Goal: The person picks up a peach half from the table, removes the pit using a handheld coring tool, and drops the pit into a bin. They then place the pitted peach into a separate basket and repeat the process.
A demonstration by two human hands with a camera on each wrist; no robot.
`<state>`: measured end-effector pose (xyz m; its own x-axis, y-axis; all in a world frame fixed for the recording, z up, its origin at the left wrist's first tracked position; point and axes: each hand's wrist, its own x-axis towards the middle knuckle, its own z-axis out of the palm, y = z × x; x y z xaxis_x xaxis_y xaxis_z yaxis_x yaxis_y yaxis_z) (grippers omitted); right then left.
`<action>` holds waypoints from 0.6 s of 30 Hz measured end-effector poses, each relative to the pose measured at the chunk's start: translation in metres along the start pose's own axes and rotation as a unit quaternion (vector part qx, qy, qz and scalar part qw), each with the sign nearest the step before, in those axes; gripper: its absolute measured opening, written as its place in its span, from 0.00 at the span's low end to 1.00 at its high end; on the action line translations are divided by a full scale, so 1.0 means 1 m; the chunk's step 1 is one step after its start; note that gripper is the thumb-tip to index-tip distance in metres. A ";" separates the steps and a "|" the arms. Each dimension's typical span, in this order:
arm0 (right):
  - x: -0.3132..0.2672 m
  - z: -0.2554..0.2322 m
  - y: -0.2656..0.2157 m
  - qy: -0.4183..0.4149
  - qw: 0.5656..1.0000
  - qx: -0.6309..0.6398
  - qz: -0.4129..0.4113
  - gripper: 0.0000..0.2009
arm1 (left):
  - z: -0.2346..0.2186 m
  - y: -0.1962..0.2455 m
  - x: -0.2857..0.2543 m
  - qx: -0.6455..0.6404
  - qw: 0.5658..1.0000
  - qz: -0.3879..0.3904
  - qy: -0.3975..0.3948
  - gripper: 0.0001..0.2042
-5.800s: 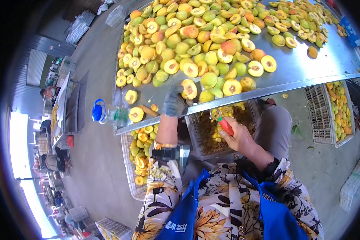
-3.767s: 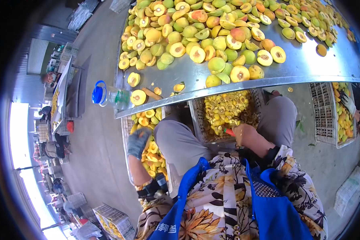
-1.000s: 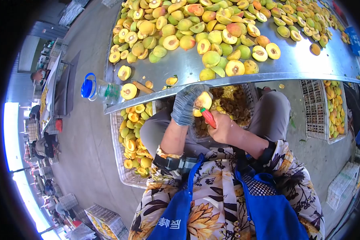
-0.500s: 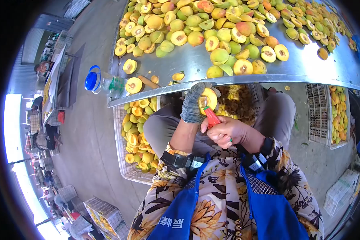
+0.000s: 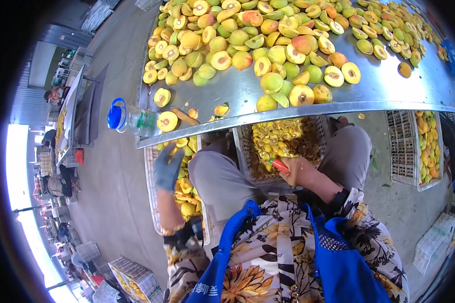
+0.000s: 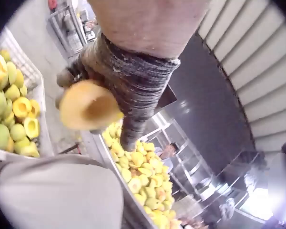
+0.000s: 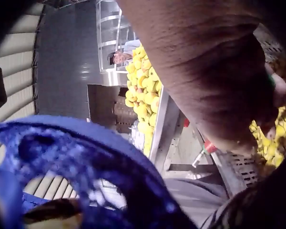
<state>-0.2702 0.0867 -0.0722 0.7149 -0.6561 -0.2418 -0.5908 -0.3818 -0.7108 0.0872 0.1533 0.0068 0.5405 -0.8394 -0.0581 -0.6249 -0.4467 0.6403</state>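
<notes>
My gloved left hand (image 5: 168,169) is over the left crate (image 5: 154,202) of hollowed peach halves, its fingers spread. In the left wrist view a blurred, hollowed peach half (image 6: 89,106) overlaps the glove's palm, with the thumb pointing down apart from it. The head view hides that half. My bare right hand (image 5: 304,172) grips a red-handled tool (image 5: 279,165) with a green collar, low over the middle crate (image 5: 243,146) of pits and scraps; the tip is hard to make out. The right wrist view shows mostly the back of the right hand (image 7: 214,81).
A metal table (image 5: 227,96) bears a large heap of peach halves (image 5: 227,45). Near its left corner are a bottle with a blue cap (image 5: 117,117), a cut half (image 5: 167,121) and a wooden stick (image 5: 185,116). Another full crate (image 5: 404,146) stands at right. My knees flank the middle crate.
Half a second ago both hands were together at a peach half, the tool against it. Since then the left hand has moved left over the crate, and the right has lowered towards the scraps.
</notes>
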 end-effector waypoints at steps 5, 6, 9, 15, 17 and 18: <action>0.002 -0.017 -0.012 0.118 0.992 0.046 0.011 0.11 | 0.116 0.180 0.069 0.041 0.990 0.084 -0.107 0.27; 0.000 -0.015 -0.008 0.136 0.988 0.067 0.007 0.10 | 0.151 0.191 0.083 0.070 0.981 0.137 -0.114 0.27; -0.013 -0.033 -0.017 0.164 0.981 0.075 0.072 0.11 | 0.205 0.214 0.096 0.183 0.952 0.173 -0.175 0.29; -0.008 -0.050 -0.028 0.221 0.960 0.126 0.120 0.13 | 0.168 0.175 0.083 -0.361 0.896 -0.043 -0.254 0.26; 0.001 -0.052 -0.038 0.234 0.957 0.149 0.088 0.13 | 0.146 0.167 0.058 -0.694 0.663 -0.110 -0.259 0.22; 0.007 -0.056 -0.048 0.228 0.956 0.168 0.072 0.14 | 0.142 0.158 0.049 -0.693 0.666 -0.113 -0.250 0.22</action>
<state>-0.2581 0.0643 -0.0024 0.3528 -0.9310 -0.0941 -0.4622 -0.0859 -0.8826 -0.0652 -0.0024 -0.0033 0.0605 -0.9524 -0.2988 0.7495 -0.1543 0.6437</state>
